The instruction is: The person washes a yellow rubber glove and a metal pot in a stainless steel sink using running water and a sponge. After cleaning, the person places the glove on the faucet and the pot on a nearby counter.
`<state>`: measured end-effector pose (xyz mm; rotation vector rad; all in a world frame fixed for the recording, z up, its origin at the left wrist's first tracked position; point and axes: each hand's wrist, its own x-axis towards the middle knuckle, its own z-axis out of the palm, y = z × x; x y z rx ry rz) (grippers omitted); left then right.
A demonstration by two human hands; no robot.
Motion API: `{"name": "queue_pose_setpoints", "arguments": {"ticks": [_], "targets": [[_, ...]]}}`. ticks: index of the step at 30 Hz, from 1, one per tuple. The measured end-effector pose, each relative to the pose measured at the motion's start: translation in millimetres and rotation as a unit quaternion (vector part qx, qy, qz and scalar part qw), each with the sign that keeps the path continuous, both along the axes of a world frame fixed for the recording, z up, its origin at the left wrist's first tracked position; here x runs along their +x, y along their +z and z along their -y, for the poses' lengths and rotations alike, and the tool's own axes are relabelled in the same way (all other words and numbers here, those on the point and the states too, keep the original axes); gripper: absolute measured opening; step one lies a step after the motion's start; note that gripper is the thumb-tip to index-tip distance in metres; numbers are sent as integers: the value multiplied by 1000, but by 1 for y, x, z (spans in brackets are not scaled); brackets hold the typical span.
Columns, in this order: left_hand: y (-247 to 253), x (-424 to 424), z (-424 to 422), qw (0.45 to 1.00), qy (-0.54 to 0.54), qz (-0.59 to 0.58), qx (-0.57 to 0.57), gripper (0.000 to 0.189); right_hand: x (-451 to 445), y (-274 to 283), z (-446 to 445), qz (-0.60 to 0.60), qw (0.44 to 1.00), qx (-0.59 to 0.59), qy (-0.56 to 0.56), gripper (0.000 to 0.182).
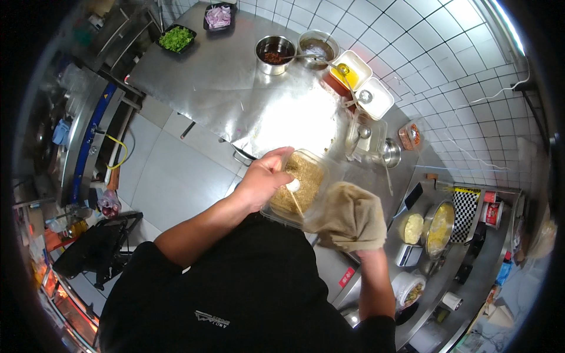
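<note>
My left hand (267, 176) grips the rim of a clear plastic container (324, 165), its thumb over the near side. Light brown granules or powder (304, 170) lie in the container, with a pale-handled spoon (295, 199) resting on them. Right of the container, a beige cloth (353, 214) covers my right hand (370, 253); only the wrist end shows, and the cloth meets the container's right side. The fingers under the cloth are hidden. Both are held in front of my body, at the near edge of a steel worktable (220, 97).
Chopped greens (176, 39) and sliced red onion (218, 16) stand in black trays at the far left. Along the tiled wall are a steel pot (274, 68), a bowl (318, 39) and white tubs (379, 97) with ladles. A mixing bowl (440, 229) and scale (409, 255) sit right.
</note>
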<state>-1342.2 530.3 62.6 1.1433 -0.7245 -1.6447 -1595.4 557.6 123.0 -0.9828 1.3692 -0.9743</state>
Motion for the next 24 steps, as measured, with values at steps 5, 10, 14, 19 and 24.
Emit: {"name": "queue_pose_setpoints", "arguments": {"ticks": [5, 10, 14, 19, 24], "targets": [[-19, 1, -5, 988, 79, -130, 25, 34, 2, 58, 16, -531, 746, -201, 349, 63], [-14, -5, -5, 983, 102, -150, 33, 49, 13, 40, -4, -274, 842, -272, 377, 69], [-13, -9, -4, 980, 71, -188, 1, 47, 49, 8, -8, -334, 762, -211, 513, 57], [-1, -21, -4, 984, 37, -174, -18, 49, 59, -10, -4, -148, 851, -23, 504, 47], [-1, -25, -13, 986, -6, -167, -7, 50, 69, -2, 2, -44, 883, 208, 419, 39]]}}
